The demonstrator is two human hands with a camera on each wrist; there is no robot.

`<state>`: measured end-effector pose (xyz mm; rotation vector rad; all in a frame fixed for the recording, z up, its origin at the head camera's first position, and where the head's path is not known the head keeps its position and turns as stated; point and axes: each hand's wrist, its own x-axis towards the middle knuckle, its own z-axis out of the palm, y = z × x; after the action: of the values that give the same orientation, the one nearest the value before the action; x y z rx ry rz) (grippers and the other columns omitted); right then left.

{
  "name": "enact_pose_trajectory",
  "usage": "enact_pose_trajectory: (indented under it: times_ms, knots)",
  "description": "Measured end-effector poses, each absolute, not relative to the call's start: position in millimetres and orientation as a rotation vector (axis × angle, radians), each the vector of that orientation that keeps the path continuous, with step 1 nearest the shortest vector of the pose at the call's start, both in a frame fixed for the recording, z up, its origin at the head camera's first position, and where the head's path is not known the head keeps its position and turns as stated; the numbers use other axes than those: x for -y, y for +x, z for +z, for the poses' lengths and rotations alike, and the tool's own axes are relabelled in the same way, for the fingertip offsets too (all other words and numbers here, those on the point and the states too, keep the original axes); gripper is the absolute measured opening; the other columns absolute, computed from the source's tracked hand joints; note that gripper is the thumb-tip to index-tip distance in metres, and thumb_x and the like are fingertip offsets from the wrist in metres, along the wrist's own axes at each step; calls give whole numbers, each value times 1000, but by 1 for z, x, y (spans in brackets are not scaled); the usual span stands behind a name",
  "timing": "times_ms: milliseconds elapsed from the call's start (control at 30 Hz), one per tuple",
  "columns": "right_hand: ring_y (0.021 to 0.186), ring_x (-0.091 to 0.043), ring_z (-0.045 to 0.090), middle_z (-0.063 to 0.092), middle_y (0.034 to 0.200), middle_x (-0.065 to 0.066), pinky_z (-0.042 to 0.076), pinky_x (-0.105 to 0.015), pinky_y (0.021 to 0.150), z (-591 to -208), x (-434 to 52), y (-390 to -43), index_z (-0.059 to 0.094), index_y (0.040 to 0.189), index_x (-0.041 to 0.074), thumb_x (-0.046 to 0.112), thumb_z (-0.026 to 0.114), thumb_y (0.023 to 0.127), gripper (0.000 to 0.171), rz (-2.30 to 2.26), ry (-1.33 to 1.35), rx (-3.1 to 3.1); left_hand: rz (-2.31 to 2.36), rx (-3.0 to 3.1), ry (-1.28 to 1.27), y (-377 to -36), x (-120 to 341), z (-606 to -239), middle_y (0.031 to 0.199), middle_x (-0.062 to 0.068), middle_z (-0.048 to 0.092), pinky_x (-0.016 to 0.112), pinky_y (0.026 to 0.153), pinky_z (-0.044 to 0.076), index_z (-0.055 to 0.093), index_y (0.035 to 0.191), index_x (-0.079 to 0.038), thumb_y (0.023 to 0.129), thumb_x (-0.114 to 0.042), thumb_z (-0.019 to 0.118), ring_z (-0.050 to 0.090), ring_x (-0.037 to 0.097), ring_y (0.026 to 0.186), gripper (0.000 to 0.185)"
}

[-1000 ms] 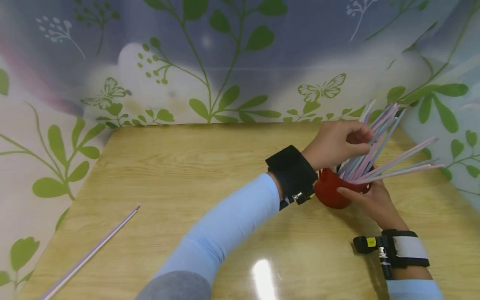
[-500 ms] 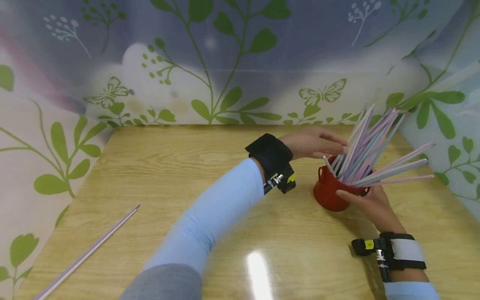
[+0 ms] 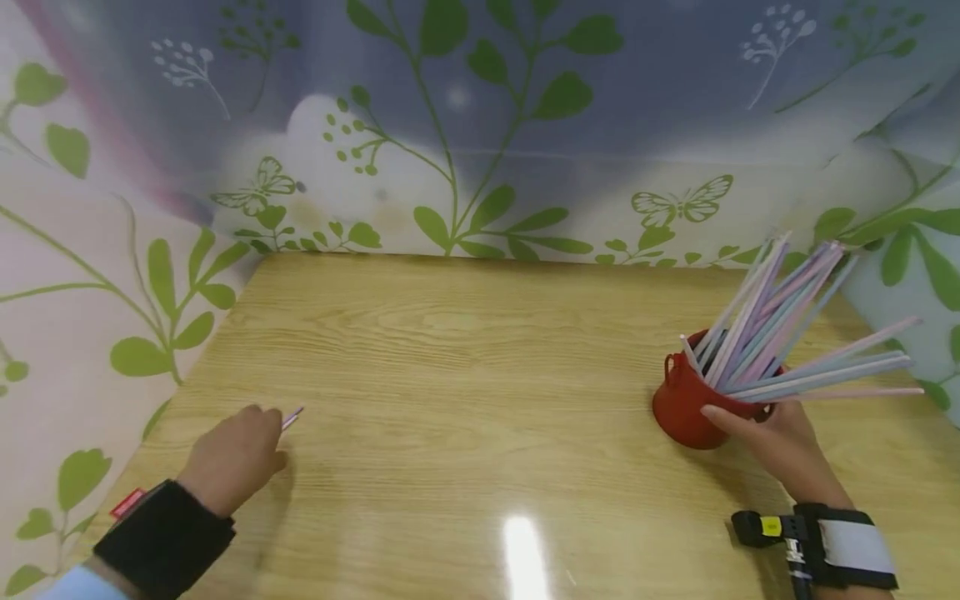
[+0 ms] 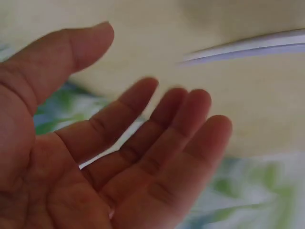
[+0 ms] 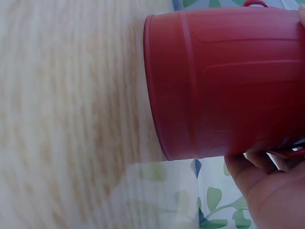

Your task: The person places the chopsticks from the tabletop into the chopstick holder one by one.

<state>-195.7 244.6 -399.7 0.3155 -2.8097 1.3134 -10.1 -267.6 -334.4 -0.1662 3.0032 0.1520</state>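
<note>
A: Where is the loose straw [image 3: 292, 416]?

B: On the desk [image 3: 465, 375] at the near left. Only its far tip shows past the left hand [image 3: 234, 457], which covers the rest. The visible end points far-right, so the long axis seems to run diagonally from near-left to far-right.

A: And that hand's state?

B: Spread and relaxed, holding nothing; the wrist view shows straight fingers [image 4: 157, 143] just above the straw [image 4: 248, 47]. It is by far the nearer hand.

A: The right hand [image 3: 780, 437]?

B: Well apart at the right, fingers curled round the red cup [image 3: 686, 412], which holds a fan of pastel straws [image 3: 780, 333] leaning right.

A: Any writing?

B: A red tag on the left wrist strap [image 3: 161, 542], too small to read.
</note>
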Motion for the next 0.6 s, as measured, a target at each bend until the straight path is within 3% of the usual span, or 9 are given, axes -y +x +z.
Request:
enact_pose_trajectory:
  times_ms: [267,433,600]
  knots:
    - [104,-2,40,38,125,-1,42,-17,78,-387,-239,-188,19,130,31,32,63,73,72,1315,294,2850,208,-2963,-425,21,293,-373,59,12,43,31,33,32,46,73,6,72,-5,51,43,20,42,11]
    - [105,0,41,38,126,2,38,-8,72,-398,-248,-196,19,130,31,31,63,73,72,1322,337,2825,185,-2986,-471,16,297,-375,61,14,43,33,35,32,46,74,5,71,-6,50,43,23,46,12]
    - [106,-3,41,38,126,4,39,-8,71,-411,-254,-203,18,130,33,32,64,71,74,1323,319,2822,209,-3026,-448,13,302,-382,61,12,44,33,37,32,48,72,3,72,-7,48,42,21,47,10]
